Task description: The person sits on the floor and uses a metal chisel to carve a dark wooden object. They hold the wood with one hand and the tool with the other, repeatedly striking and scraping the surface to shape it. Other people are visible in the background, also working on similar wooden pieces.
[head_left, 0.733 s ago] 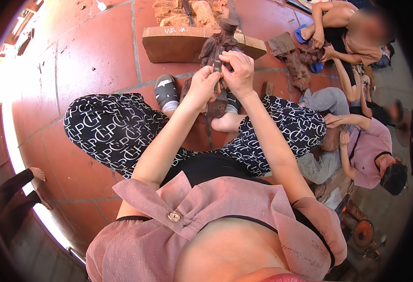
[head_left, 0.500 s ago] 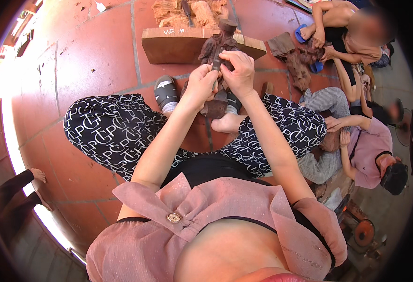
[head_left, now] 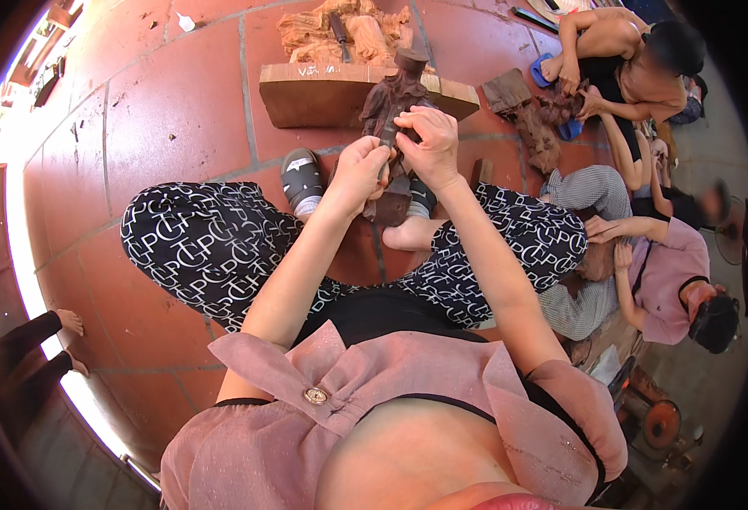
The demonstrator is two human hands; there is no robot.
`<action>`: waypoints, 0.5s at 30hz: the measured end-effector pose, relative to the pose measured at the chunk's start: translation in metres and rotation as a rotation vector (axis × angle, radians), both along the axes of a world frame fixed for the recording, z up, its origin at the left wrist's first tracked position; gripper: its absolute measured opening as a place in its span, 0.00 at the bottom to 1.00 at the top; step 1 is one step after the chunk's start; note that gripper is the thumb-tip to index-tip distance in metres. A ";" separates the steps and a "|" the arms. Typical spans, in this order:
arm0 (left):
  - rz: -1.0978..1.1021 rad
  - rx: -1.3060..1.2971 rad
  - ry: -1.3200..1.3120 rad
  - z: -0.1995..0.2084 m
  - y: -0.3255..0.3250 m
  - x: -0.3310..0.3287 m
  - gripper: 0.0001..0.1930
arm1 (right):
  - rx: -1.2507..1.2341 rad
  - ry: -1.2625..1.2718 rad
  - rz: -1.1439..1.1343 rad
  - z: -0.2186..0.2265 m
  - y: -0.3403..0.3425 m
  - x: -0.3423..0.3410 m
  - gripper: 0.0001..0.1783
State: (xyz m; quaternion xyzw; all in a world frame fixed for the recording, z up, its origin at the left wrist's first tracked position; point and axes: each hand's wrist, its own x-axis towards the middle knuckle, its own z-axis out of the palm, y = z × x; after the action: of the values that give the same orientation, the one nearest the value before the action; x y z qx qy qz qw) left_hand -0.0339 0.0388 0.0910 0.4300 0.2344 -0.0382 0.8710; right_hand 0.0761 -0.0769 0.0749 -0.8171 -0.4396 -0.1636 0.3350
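Observation:
A dark brown carved wooden figure [head_left: 381, 100] with a flat-topped head stands between my feet, its blocky base [head_left: 388, 206] showing below my hands. My left hand [head_left: 360, 174] is closed at the figure's lower front, with a narrow dark grey strip [head_left: 387, 133] sticking up from its fingers. The strip may be sandpaper or a thin tool; I cannot tell which. My right hand [head_left: 430, 146] is bent over the figure's right side, thumb and forefinger pinched close to the strip. Whatever lies between those right fingertips is hidden.
Behind the figure, a thick wooden slab [head_left: 314, 100] carries a lighter carving [head_left: 374, 38] and a dark-handled tool [head_left: 338, 32]. Rough wood pieces [head_left: 527, 127] lie on the tiles to the right. Two people [head_left: 667, 255] [head_left: 637, 72] work nearby. Bare feet [head_left: 69, 321] show at left.
The whole view has shifted slightly, so the scene sits a little lower in the picture. Both hands remain at the figure with nearly the same grip.

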 end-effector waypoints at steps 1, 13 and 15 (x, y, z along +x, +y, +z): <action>0.008 0.015 -0.011 0.004 0.002 0.004 0.06 | 0.046 0.040 -0.024 0.002 0.003 0.001 0.11; 0.006 0.034 -0.007 -0.005 -0.003 0.002 0.08 | 0.032 0.022 -0.066 -0.006 0.005 0.002 0.10; -0.027 0.018 0.021 -0.006 0.001 -0.003 0.08 | 0.036 -0.012 -0.022 -0.003 0.003 0.000 0.10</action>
State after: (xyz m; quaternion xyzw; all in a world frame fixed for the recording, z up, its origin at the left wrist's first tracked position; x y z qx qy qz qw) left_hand -0.0367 0.0396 0.0847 0.4404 0.2381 -0.0524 0.8641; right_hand 0.0765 -0.0741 0.0716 -0.8147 -0.4298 -0.1800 0.3452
